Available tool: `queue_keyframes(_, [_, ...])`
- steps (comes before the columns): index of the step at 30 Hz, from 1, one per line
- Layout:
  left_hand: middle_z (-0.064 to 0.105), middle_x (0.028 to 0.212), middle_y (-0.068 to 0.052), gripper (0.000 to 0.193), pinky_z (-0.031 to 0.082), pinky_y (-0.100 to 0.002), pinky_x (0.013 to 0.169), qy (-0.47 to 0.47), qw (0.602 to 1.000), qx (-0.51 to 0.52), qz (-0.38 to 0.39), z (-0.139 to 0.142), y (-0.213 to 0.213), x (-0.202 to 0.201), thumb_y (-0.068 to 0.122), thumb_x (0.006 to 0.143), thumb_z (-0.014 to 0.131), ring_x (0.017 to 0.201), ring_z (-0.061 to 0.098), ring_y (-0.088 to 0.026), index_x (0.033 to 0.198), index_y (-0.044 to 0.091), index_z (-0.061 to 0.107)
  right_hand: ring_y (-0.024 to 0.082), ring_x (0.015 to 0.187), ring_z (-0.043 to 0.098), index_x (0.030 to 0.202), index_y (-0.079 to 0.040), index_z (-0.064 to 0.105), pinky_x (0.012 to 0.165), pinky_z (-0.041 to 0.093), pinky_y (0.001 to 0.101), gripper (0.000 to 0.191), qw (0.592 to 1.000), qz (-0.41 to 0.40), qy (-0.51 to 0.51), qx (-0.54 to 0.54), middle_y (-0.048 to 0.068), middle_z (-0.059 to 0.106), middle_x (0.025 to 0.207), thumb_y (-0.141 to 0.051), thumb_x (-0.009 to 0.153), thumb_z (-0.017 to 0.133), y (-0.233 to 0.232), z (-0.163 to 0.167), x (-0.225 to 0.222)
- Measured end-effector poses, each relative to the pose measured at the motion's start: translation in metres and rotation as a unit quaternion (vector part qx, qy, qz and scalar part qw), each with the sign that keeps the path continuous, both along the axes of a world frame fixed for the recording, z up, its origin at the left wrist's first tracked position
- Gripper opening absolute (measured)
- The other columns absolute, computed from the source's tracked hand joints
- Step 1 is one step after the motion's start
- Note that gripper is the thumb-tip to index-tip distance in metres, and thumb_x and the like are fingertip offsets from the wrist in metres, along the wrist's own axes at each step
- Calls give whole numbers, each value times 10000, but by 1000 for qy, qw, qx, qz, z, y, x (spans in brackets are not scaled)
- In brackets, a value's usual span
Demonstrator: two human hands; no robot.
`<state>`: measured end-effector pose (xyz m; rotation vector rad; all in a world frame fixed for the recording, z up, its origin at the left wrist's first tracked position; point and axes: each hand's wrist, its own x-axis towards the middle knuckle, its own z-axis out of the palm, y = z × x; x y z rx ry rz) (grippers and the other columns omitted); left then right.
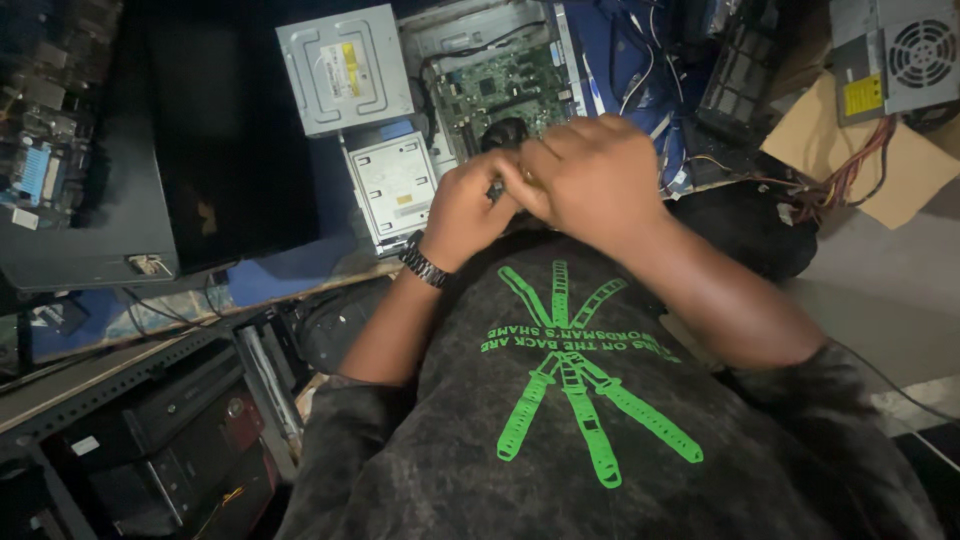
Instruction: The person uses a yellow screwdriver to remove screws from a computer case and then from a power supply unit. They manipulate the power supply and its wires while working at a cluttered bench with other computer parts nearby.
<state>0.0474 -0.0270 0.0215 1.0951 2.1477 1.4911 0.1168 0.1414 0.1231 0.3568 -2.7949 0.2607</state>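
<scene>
A dark monitor (200, 150) fills the far left of the desk (290, 275), its edge near two grey optical drives (345, 70). The left hand (470, 210) has its fingers curled round a small dark tool (494, 188), touching the right hand (590, 175), whose fingers fold over it. They crowd the open computer case (500, 80); a power supply (895, 55) lies far right.

grey optical drive (343, 68) | power supply (893, 52) | cardboard (905, 170) | black monitor (150, 140)

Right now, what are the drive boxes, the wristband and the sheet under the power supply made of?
Drive boxes: likely sheet metal, dull grey, folded edges. Wristband: looks like dark metal links with glints. Sheet under the power supply: probably cardboard, matte brown.
</scene>
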Motion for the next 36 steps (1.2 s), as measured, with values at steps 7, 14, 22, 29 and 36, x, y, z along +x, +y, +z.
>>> queue_keyframes(7, [701, 1249, -154, 475, 568, -353, 982, -162, 976, 26, -141, 8, -13, -26, 11, 887, 557, 1173, 724, -314, 1361, 42, 548, 234, 871, 717, 1163, -40, 684, 696, 577, 345, 311, 996, 60, -57, 19, 64, 683, 1043, -120, 862, 695, -10, 19, 17])
queue_keyframes(14, [681, 1214, -150, 220, 573, -402, 988, 75, 993, 95, 6, -7, -4, -6, -15, 902, 651, 1129, 697, -370, 1113, 44, 645, 286, 764, 715, 1077, -72, 688, 653, 565, 384, 171, 998, 6, -40, -46, 100, 661, 905, -216, 1032, 769, -11, -10, -2])
queue_keyframes(22, [703, 1109, -165, 293, 588, -362, 817, -39, 997, 63, 26, -1, -17, -11, 80, 920, 721, 931, 738, -306, 1195, 2, 656, 336, 1090, 737, 1364, -51, 649, 920, 597, 373, 387, 947, 67, -79, -304, 171, 705, 1275, -101, 991, 736, -9, -13, 2])
queue_keyframes(29, [704, 1221, -172, 318, 608, -339, 922, -2, 993, 115, -27, 13, 11, 1, 97, 961, 752, 1078, 759, -287, 1245, -2, 647, 325, 1128, 740, 1406, -27, 620, 946, 602, 365, 400, 957, 30, -34, -288, 186, 693, 1269, -58, 1027, 743, 20, 7, 30])
queue_keyframes(36, [700, 1232, -177, 269, 613, -351, 921, -30, 992, 117, -43, -1, 49, 4, 88, 953, 726, 1088, 758, -314, 1194, -6, 652, 327, 1088, 733, 1404, -31, 619, 907, 594, 373, 411, 960, -16, -42, -276, 190, 699, 1259, -36, 1007, 725, 37, -2, 40])
